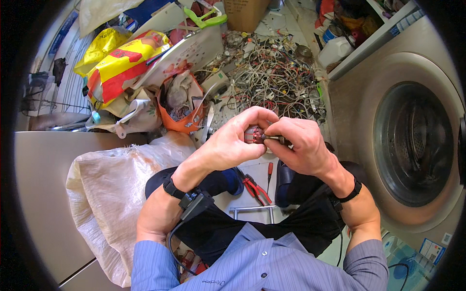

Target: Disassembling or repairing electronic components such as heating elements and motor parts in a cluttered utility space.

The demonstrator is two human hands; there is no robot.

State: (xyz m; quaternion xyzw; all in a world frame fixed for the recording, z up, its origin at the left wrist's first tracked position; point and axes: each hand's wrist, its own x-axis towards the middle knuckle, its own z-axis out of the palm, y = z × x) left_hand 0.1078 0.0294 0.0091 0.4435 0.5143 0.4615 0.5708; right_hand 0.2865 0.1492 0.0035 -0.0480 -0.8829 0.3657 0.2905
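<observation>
Both my hands meet in front of me, above my knees. My left hand (237, 137) is closed around a small round part with red and pale bands (251, 135), which looks like a wound motor piece, though its kind is not certain. Thumb and fingers of my right hand (299, 144) pinch a thin dark metal shaft (276, 138) at its right side. Fingers cover much of both pieces, and I cannot tell whether they are joined. On the floor below lie red-handled pliers (256, 189) and a red-handled screwdriver (270, 173).
A large heap of tangled wires and small scrap (272, 72) covers the floor ahead. An orange bag (182, 123) and a white woven sack (111, 203) stand at left. A front-loading washing machine (412, 140) borders the right. A cardboard box (245, 14) sits at the back.
</observation>
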